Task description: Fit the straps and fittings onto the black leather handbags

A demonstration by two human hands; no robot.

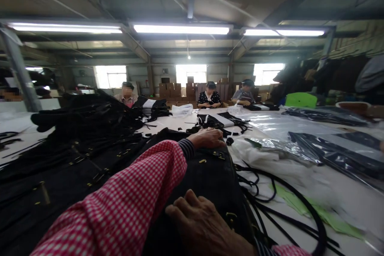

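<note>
A black fabric bag point(210, 180) with small gold-coloured metal fittings lies on the table right in front of me. My left hand point(207, 138), in a pink checked sleeve with a striped cuff, reaches to its far end, fingers bent together over the fabric. Closer to me, my right hand point(204, 220) rests on the bag's near part with its fingers curled against the cloth. The fingertips of both hands are partly hidden. Black cords point(319, 224) run from beside the bag over the right side of the table.
Black bags point(81, 120) are heaped at the left. Clear plastic packaging point(270, 126), wrapped dark items point(339, 148) and green sheets point(330, 216) lie at the right. Across the table sit several people, one in a dotted top point(209, 98). Banded black bundles point(220, 119) lie beyond my left hand.
</note>
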